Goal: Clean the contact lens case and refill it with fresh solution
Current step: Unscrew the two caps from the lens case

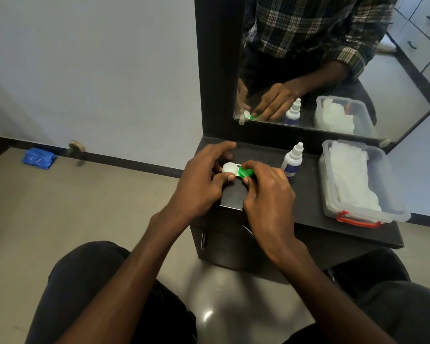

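On the dark dresser top (308,194) near its left edge, the left hand (199,180) pinches the white-and-green plastic lens case (236,171) steady while the right hand (266,192) pinches its green cap, probably to unscrew it.

Head view – looks forward-down, close over hands (236,184) (single view).

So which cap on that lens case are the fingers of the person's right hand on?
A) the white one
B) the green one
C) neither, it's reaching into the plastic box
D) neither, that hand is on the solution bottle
B: the right hand pinches the green cap of the contact lens case, while the left hand holds the end with the white cap.
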